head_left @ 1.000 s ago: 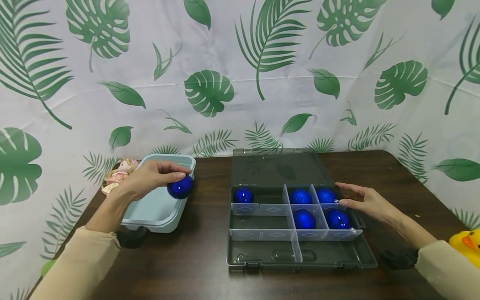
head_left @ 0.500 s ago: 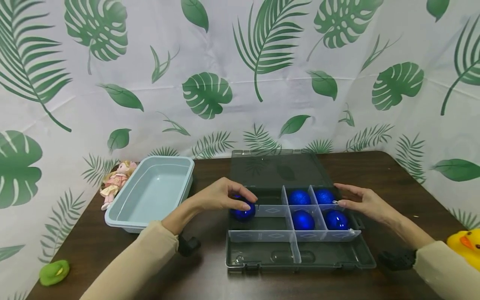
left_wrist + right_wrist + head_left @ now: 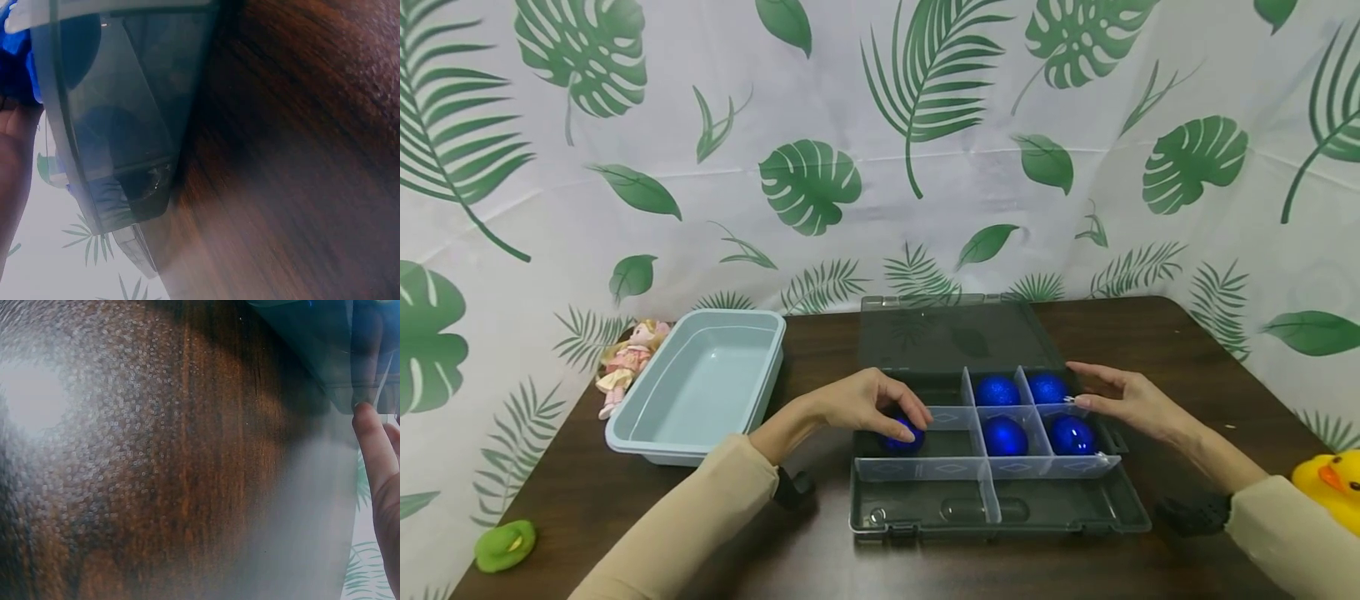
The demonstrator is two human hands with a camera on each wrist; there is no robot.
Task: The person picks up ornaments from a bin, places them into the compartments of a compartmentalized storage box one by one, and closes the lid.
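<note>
In the head view, my left hand [image 3: 876,404] holds a shiny blue ball [image 3: 901,442] between thumb and fingers, down in the left middle compartment of a dark translucent divider box [image 3: 1000,527]. The left wrist view looks at the box's side wall [image 3: 125,125] from low down. Farther right in the box sit a glittery blue ball [image 3: 997,391], a matt blue ball [image 3: 1004,437] and more blue balls. My right hand [image 3: 1131,404] rests at the box's right side, thumb at the rim; in the right wrist view a straight finger [image 3: 375,437] touches the outer wall.
A pale blue basin [image 3: 700,392] stands left of the box, a doll [image 3: 627,367] beside it. A green toy [image 3: 505,546] lies at front left, a yellow rubber duck [image 3: 1333,487] at far right. The box's lid [image 3: 955,333] lies open toward the leaf-patterned cloth.
My left hand has carried the ball right, from over the basin to the box, and lowered it into the middle compartment. The back-left ball is now hidden. My right hand stays put.
</note>
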